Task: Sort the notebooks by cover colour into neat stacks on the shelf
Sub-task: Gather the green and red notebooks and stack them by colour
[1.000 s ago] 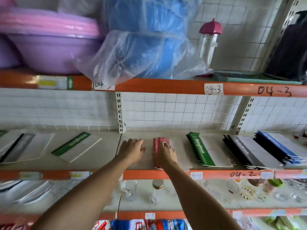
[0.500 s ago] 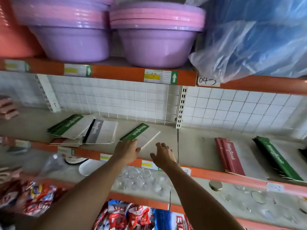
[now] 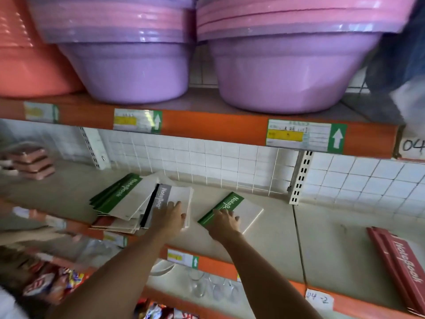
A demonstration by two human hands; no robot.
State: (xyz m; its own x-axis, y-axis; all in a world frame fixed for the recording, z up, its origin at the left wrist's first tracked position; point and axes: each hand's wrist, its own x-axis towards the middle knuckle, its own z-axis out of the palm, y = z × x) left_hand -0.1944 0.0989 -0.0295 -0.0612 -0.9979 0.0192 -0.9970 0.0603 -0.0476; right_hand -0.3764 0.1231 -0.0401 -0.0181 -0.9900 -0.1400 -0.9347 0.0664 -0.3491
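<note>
On the shelf a lone green notebook is touched at its near corner by the right hand, whose fingers are spread and only lightly bent over the cover; whether an edge has been pinched cannot be told. The left hand is laid with nearly straight fingers on the grey notebook, which tops a loose, fanned pile just left of the green one; nothing is seen to be gripped by it. A green stack lies askew on that pile, and a red stack is placed well to the right. The notebooks are judged to be thin, light and bendable, with glossy covers likely to slip over one another, so a lone one is best slid to the shelf edge and pinched by its spine, while a stack should be clamped from both sides.
</note>
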